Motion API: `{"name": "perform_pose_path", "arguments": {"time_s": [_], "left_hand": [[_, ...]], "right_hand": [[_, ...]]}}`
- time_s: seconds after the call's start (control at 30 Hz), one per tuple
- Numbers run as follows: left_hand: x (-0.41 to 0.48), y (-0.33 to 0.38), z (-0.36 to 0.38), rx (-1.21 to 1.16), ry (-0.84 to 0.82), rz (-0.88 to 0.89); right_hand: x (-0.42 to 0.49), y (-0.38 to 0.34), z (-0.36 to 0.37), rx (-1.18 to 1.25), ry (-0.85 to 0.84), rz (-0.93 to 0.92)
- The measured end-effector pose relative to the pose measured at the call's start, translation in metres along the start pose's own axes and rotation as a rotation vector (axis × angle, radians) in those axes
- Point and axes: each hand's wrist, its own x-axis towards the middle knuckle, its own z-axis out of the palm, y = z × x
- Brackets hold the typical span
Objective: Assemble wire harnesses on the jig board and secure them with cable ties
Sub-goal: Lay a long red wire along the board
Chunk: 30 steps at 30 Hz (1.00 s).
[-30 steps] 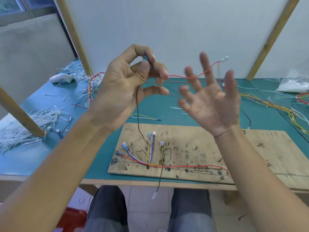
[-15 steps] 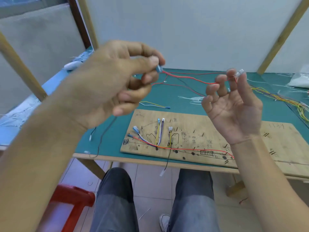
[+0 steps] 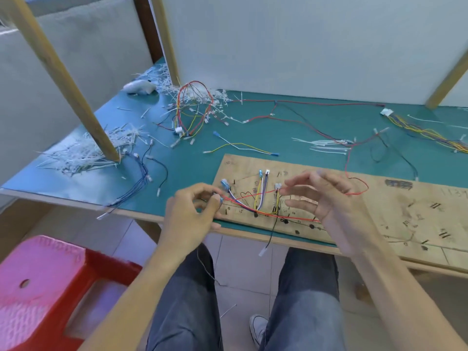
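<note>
**Head view: red wire stretched over the jig board**

The wooden jig board (image 3: 405, 198) lies on the green mat (image 3: 278, 133) and fills the frame from the centre out to 3 o'clock. Its near edge runs along the front of the table. The left hand (image 3: 195, 214) sits at the board's 9 o'clock end, thumb and forefinger pinched narrow on the blue-tipped end of a red wire (image 3: 253, 196). The wire runs toward 3 o'clock, just above the routed wires (image 3: 265, 184) lying on the board, and reaches the right hand (image 3: 326, 196). That hand hovers over the board with its fingers loosely spread. The wire meets its fingertips and comes out behind it in a loop, but I cannot tell whether the fingers actually grip it. A black wire (image 3: 271, 231) hangs off the board's near edge at 6 o'clock.

Loose white cable ties (image 3: 326, 145) lie on the mat at 12 o'clock of the right hand. A heap of tie offcuts (image 3: 83, 153) sits at 9 o'clock, a bundled harness (image 3: 192, 107) at 11 o'clock, and a multicoloured wire bunch (image 3: 425, 133) at 2 o'clock. A red stool (image 3: 38, 287) stands on the floor at 8 o'clock.
</note>
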Motion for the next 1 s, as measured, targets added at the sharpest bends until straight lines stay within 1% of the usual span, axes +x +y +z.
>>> {"name": "perform_pose_path", "arguments": {"time_s": [0.07, 0.1, 0.2, 0.33, 0.43, 0.5, 0.63, 0.7, 0.83, 1.0], "left_hand": [[0.0, -0.007, 0.002, 0.205, 0.061, 0.098], [0.0, -0.009, 0.004, 0.29, 0.076, 0.124], [-0.001, -0.013, 0.008, 0.475, 0.102, 0.154], [-0.001, -0.015, 0.011, 0.633, 0.145, 0.191], [0.0, -0.019, 0.014, 0.728, 0.118, 0.223], [0.001, -0.019, 0.015, 0.725, 0.091, 0.239], [0.0, -0.019, 0.014, 0.747, 0.047, 0.257], [-0.001, -0.019, 0.014, 0.757, 0.028, 0.274], [-0.003, -0.019, 0.013, 0.798, 0.017, 0.32], [-0.001, -0.019, 0.014, 0.837, 0.008, 0.373]], "right_hand": [[-0.003, 0.009, 0.003, -0.197, -0.004, -0.022], [-0.005, 0.012, 0.004, -0.241, -0.006, -0.032], [-0.01, 0.014, 0.001, -0.261, 0.035, -0.034], [-0.018, 0.015, -0.007, -0.384, 0.062, -0.035], [-0.023, 0.013, -0.013, -0.389, 0.107, -0.05], [-0.025, 0.011, -0.019, -0.365, 0.154, -0.061], [-0.029, 0.006, -0.029, -0.208, 0.186, -0.08], [-0.031, 0.005, -0.033, -0.156, 0.169, -0.049], [-0.036, 0.007, -0.033, -0.13, 0.117, 0.025], [-0.039, 0.014, -0.03, 0.054, 0.181, 0.111]]}}
